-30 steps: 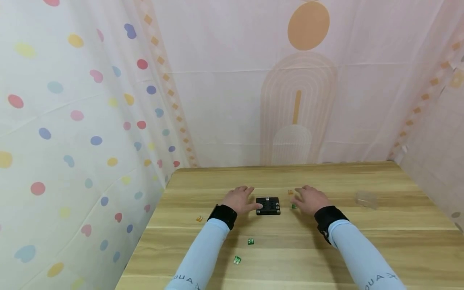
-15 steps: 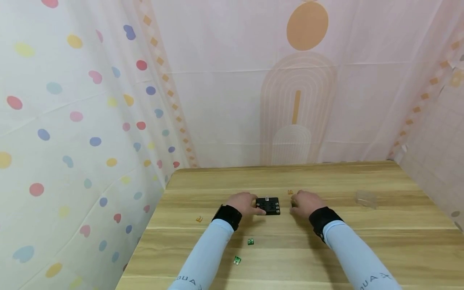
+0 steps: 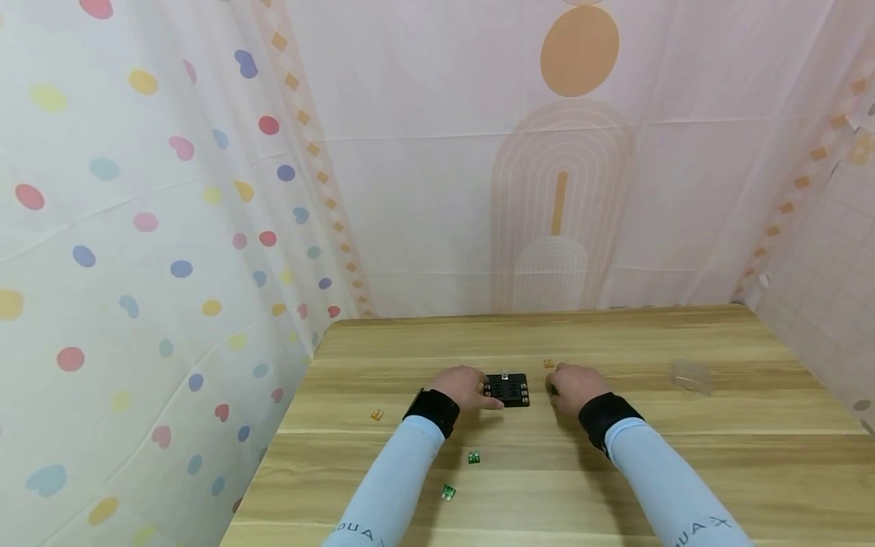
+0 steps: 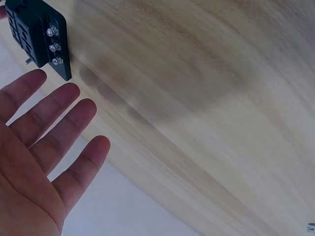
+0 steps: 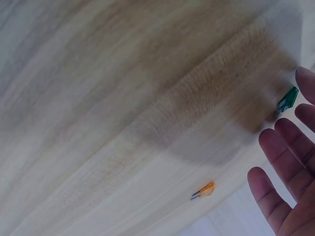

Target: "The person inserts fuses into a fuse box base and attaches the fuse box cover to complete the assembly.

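Note:
A black fuse block [image 3: 507,390] with metal screw terminals lies flat on the wooden table. My left hand [image 3: 463,386] holds its left end, thumb at the front edge and index finger by the back corner. In the left wrist view, the other fingers [image 4: 66,128] stretch loosely past the block. My right hand [image 3: 576,386], right of the block, pinches a small green blade fuse [image 5: 287,101] at the table between thumb and index finger. The head view mostly hides that fuse. Just behind this hand lies an orange blade fuse [image 3: 548,364].
Two green blade fuses, one nearer the block [image 3: 474,457] and one closer to me [image 3: 448,493], lie in front. Another orange fuse [image 3: 377,415] is left of my left wrist. A clear plastic cover [image 3: 692,376] lies to the right. Patterned curtains hang behind and beside the table [image 3: 683,486].
My left hand has shifted right and closed in on the fuse block's left end. My right hand's fingers have drawn together over the green fuse. The block has stayed in place.

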The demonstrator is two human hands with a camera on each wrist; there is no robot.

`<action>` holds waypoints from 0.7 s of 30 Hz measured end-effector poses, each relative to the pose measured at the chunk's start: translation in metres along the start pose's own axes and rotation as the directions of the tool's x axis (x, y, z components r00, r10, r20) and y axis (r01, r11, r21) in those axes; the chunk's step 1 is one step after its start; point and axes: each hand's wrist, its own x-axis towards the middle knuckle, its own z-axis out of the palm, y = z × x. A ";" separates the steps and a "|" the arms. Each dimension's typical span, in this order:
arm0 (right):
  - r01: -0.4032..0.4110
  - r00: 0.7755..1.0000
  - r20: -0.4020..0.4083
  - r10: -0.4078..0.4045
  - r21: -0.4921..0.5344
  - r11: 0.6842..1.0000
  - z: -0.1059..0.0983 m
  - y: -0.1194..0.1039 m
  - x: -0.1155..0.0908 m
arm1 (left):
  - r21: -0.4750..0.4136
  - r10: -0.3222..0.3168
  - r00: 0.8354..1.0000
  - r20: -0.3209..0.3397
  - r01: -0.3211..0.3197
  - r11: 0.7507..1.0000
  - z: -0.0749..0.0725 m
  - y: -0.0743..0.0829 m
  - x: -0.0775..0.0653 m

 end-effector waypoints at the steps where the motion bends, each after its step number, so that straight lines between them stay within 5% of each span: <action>1: 0.001 1.000 -0.001 -0.001 -0.002 1.000 0.000 -0.001 0.000 | 0.002 0.000 1.000 0.000 0.000 1.000 0.000 0.000 0.000; 21: -0.020 1.000 -0.021 0.020 0.011 1.000 0.005 -0.004 0.003 | 0.001 0.005 1.000 0.012 -0.005 1.000 -0.002 0.005 -0.003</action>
